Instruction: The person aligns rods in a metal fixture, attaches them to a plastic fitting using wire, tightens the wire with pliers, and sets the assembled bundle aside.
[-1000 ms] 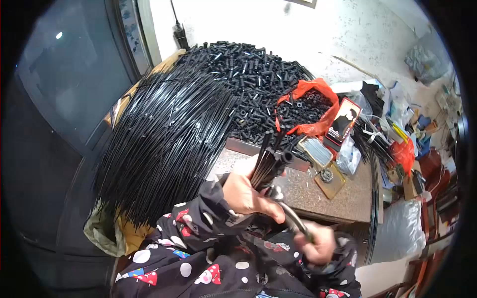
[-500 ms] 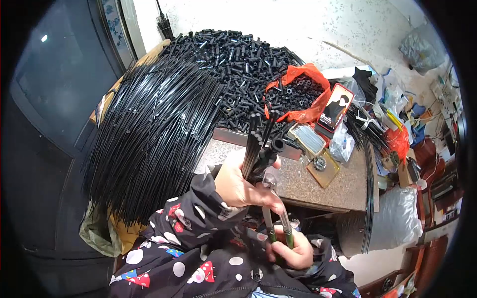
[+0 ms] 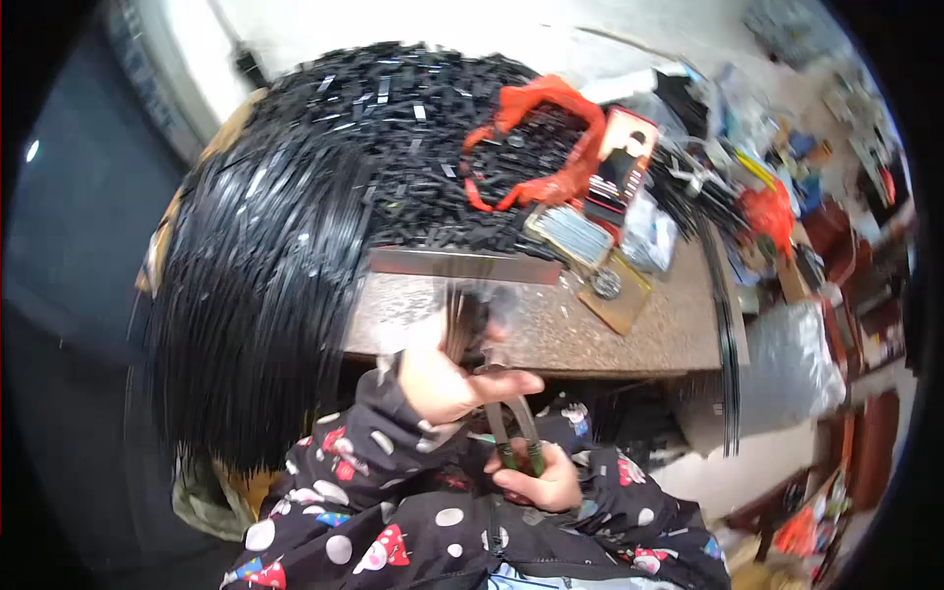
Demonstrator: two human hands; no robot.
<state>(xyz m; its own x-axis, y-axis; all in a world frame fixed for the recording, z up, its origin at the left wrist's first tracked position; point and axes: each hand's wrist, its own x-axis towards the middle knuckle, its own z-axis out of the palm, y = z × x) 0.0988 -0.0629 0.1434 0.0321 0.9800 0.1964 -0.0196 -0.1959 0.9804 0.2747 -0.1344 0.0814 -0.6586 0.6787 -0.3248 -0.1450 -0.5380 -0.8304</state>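
Note:
My left hand (image 3: 433, 382) is closed round a bundle of thin black rods (image 3: 462, 320), held upright above the near edge of the table. A black tubular piece showed among them earlier; motion smears it now. Just below, my right hand (image 3: 543, 482) grips a pair of pliers (image 3: 515, 433) by its green handles. The pliers point up toward the left hand, and their jaws are hidden behind its fingers or blurred. To the left lies a large sheaf of long black rods (image 3: 261, 295). Behind is a heap of short black tubes (image 3: 403, 147).
A metal strip (image 3: 462, 264) edges the heap on the speckled table (image 3: 639, 339). An open red bag (image 3: 565, 187) of small black parts, a phone (image 3: 621, 167), a clear box of thin pieces (image 3: 570, 234) and a yellowish pad (image 3: 619, 295) are nearby. Clutter fills the right.
The view has swung, so the table and heap appear further left and higher. Both hands appear shifted left, still holding the rods and the pliers; the rods are now blurred.

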